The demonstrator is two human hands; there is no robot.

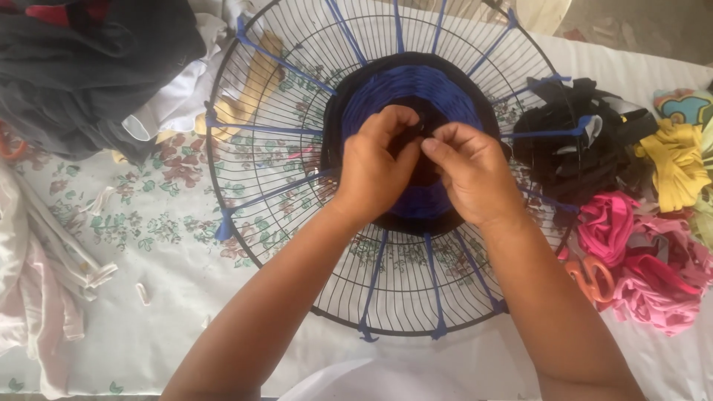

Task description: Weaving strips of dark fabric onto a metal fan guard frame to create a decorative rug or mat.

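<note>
A round black wire fan guard (297, 245) lies flat on the cloth-covered table. Blue fabric strips (256, 128) run like spokes from its rim to the middle. A woven disc of blue and black fabric (416, 85) fills its centre. My left hand (375, 169) and my right hand (466, 174) meet over that disc. Both pinch a black fabric strip (413, 132) between thumb and fingers. Most of the strip is hidden under my fingers.
A heap of dark and white clothes (89, 67) lies at the upper left. At the right are piles of black (572, 148), yellow (672, 167) and pink fabric strips (646, 275), with orange-handled scissors (590, 276) beside them. Pale cloth (37, 282) hangs at the left edge.
</note>
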